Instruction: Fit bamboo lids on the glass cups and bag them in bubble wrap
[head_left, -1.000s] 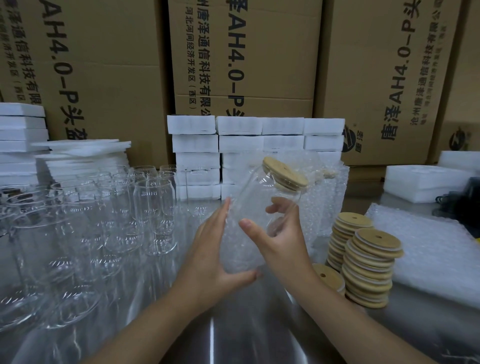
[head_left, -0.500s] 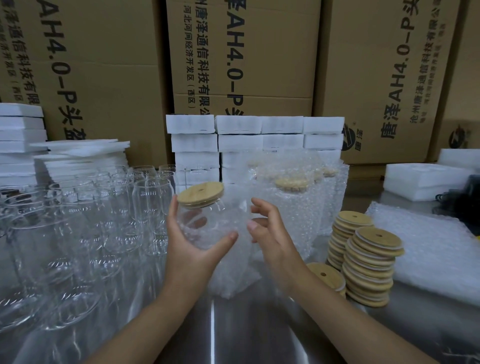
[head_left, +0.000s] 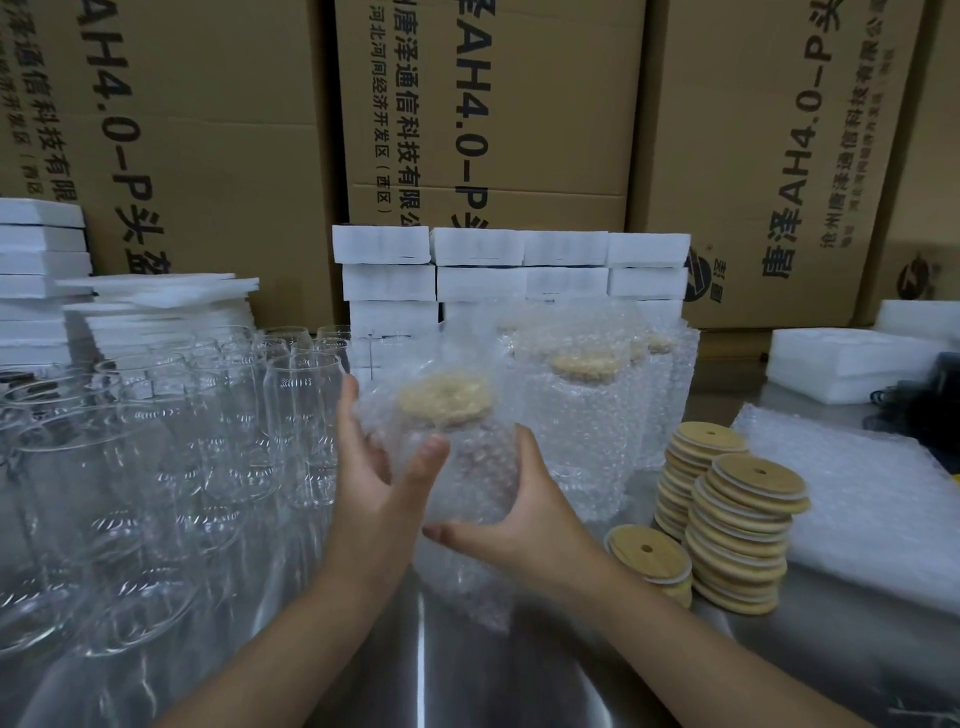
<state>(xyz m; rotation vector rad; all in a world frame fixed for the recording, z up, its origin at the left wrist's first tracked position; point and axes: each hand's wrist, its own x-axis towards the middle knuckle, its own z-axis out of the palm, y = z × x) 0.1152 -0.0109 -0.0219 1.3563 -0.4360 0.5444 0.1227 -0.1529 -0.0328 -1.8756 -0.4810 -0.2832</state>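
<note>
A glass cup with a bamboo lid (head_left: 444, 400) sits inside a bubble wrap bag (head_left: 467, 467), held upright above the steel table. My left hand (head_left: 376, 478) grips the bag's left side, thumb across the front. On the right and lower side, my right hand (head_left: 524, 525) curls round the bag, its thumb under the cup's base. Loose bag material hangs below the hands. Behind stand several bagged, lidded cups (head_left: 587, 415). Bare glass cups (head_left: 208, 426) fill the left. Stacks of bamboo lids (head_left: 743, 525) stand at the right.
White foam blocks (head_left: 509, 270) are stacked behind the cups, more foam (head_left: 36, 280) at the far left and right. A pile of flat bubble wrap bags (head_left: 872, 499) lies at the right. Cardboard boxes (head_left: 493, 119) wall off the back. The steel table (head_left: 467, 675) reflects light near me.
The lidded cup was tilted and half out of the bag a second ago. It now stands upright inside the bubble wrap, lid covered, with both hands closed round it.
</note>
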